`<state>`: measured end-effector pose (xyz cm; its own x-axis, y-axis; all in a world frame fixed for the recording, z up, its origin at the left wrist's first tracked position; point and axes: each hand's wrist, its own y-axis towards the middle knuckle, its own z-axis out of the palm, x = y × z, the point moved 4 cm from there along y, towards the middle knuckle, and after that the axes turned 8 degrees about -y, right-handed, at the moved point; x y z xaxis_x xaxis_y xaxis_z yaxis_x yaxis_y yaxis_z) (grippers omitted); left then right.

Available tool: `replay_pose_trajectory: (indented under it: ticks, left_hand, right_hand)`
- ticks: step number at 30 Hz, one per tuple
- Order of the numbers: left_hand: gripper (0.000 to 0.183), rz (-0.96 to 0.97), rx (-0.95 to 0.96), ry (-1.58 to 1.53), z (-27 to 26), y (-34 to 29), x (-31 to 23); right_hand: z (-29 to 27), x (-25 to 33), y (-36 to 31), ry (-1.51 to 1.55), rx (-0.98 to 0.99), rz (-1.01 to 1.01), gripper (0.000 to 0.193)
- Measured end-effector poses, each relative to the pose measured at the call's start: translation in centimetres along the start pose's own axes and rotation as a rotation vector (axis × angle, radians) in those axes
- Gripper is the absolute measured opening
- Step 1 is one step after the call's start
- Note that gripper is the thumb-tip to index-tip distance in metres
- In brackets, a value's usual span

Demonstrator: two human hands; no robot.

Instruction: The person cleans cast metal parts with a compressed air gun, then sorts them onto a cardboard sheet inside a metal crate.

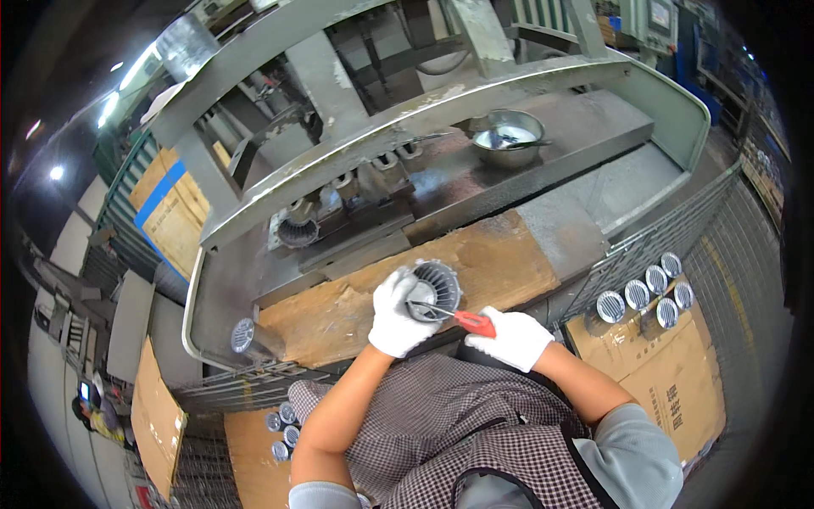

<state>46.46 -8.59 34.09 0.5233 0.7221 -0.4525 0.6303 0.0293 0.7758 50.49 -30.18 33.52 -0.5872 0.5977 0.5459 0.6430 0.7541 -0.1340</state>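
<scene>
A hollow, ring-shaped metal part (447, 284) with fins around its inner wall is gripped in my white-gloved left hand (396, 318), its opening facing up. My right hand (514, 339), also gloved in white, is closed around a tool with a red handle (476, 323). The tool's thin metal shaft reaches into the opening of the part; its tip is hard to make out, so I cannot tell its kind. Both hands are over the near edge of a worn wooden board (509, 254). Left of them, a similar finned metal part (244, 334) stands at the board's end.
Beyond the board is a heavy press frame (407, 114) with metal fixtures beneath its beam. A metal bowl (507, 153) with a tool across it sits on the machine bed. Several finned parts (638, 294) stand on cardboard (670, 373) at right; others (284, 428) are at lower left.
</scene>
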Motion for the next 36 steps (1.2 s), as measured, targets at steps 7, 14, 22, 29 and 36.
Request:
replay_pose_trajectory:
  ticks: [7, 14, 22, 29, 36]
  left_hand:
    - [0.064, -0.57, 0.099, -0.46, 0.8, -0.9, 3.1]
    - [0.093, -0.501, 0.12, -0.378, -2.9, -0.3, 3.6]
    - [0.105, -0.842, 0.41, 0.031, -10.2, 1.8, 3.2]
    - [0.088, -0.711, 0.615, 0.538, -10.5, 3.3, 1.7]
    - [0.062, -0.568, 0.506, 0.596, -8.7, 3.7, 5.0]
  right_hand:
    - [-1.8, 0.3, -0.7, 0.011, -0.057, 0.003, 0.05]
    - [-14.2, -7.1, -1.5, -0.311, -0.782, 0.266, 0.046]
    - [-17.1, -24.5, -5.6, -0.586, -1.031, 0.767, 0.063]
    - [-12.5, -18.1, -6.7, -0.571, -1.458, 0.358, 0.051]
    - [-10.4, -15.1, -1.1, -0.615, -1.12, 0.253, 0.019]
